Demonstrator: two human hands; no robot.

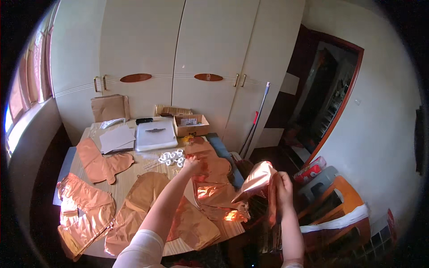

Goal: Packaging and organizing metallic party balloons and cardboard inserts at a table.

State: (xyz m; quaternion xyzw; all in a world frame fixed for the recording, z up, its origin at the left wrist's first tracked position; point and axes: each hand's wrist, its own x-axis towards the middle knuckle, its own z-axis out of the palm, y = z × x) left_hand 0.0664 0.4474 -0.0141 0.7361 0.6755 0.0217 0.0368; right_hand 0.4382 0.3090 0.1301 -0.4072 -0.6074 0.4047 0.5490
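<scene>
My right hand [284, 188] is closed on a flat rose-gold foil balloon [255, 179], held up past the table's right edge. The foil hangs folded below my fingers. My left hand [193, 166] reaches over the table, between several small white rolls [172, 157] and a copper foil balloon [213, 161]. Its fingers are small and foreshortened, so I cannot make out a grip. More deflated foil balloons lie about: one at the back left [100, 161], a crumpled one at the left edge [85, 205], and one left of my forearm [145, 192].
A light wooden table [127, 167] bears a white plastic case [156, 136], white sheets [117, 139] and an open cardboard box [192, 127]. Tall cream cupboards [143, 40] stand behind it. An orange-backed chair [346, 196] is at the right, and a pole [259, 114] leans on the cupboards.
</scene>
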